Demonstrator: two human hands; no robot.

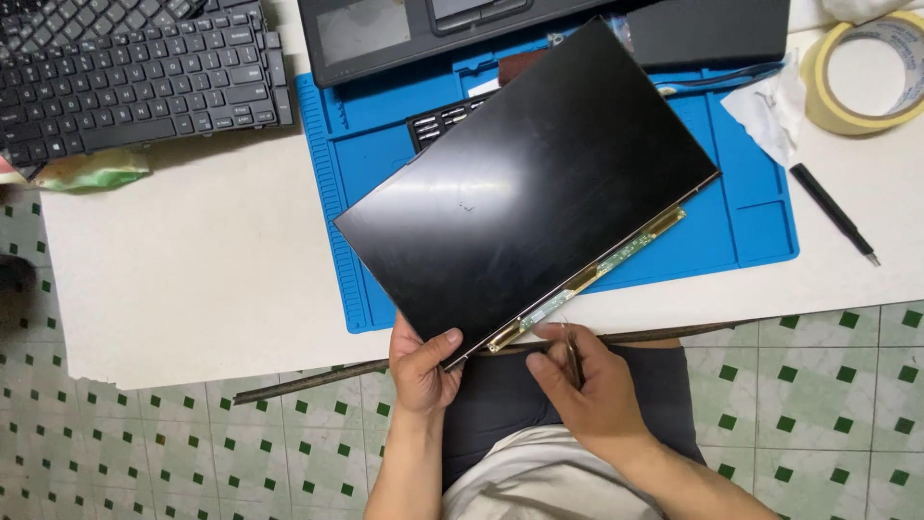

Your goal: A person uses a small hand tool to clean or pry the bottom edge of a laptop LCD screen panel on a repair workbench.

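Bare laptop display panel (525, 183) already out of its housing, tilted, lower corner hanging past the near edge of the white tabletop (192, 279), upper part over the blue work mat (746, 207). Left hand (423, 371) clamped on that lower corner, thumb across the black glass. Right hand (587, 390) just right of it, closed round a thin metal tool, seemingly tweezers (574, 351), tip up against the narrow circuit strip (592, 274) along the panel's bottom edge.

Judged from this: removal of the panel done, strip exposed and still attached along the edge; fine work on the strip in hand, nothing visibly detached from it yet.

Room round the panel: open floor below the hanging corner, bare tabletop to the left, so free swing there. Tighter behind: laptop base (539, 34) touching or nearly touching the far corner. Loose keyboard (135, 72) well to the upper left. Right of the panel, crumpled white paper (770, 106), tape roll (866, 72) and a black screwdriver (833, 212), all apart from it. Sharp glass corners and the thin strip exposed at the overhang.
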